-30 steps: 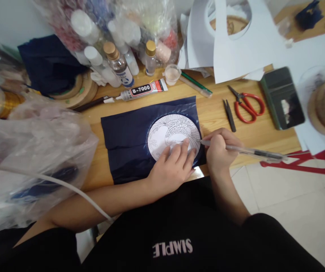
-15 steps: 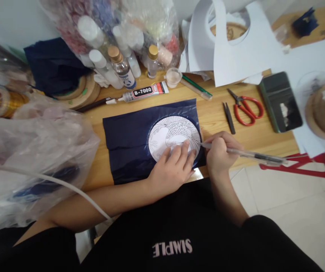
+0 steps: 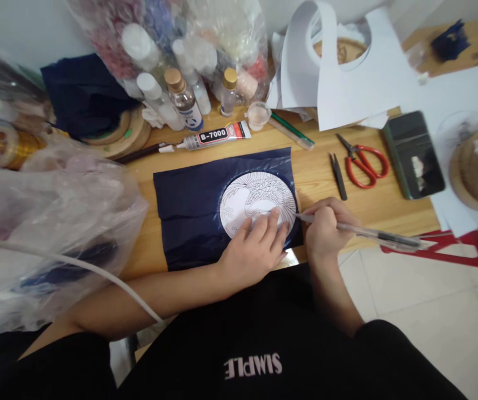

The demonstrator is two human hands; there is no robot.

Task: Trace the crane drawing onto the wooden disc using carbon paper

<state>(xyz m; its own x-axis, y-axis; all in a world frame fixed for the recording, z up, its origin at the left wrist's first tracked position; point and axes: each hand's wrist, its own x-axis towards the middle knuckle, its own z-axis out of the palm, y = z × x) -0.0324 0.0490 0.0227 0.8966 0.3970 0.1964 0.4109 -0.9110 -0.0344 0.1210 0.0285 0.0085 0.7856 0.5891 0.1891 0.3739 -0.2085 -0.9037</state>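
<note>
Cloth (image 3: 193,200), dark blue, lies under our round drawing (image 3: 259,194). Our left hand (image 3: 251,255) spreads its fingers on the drawing, gripping nothing; our right hand (image 3: 328,228) pinches a pen (image 3: 376,235), tip at the drawing's right edge. We seem to be tracing round it, which calls for still paper and a slow pen. Past a plastic bag (image 3: 76,205), our wooden table (image 3: 309,172) bears a tube (image 3: 216,136), tweezers (image 3: 338,176) and red scissors (image 3: 366,162); floor tiles (image 3: 422,316) show at right.
</note>
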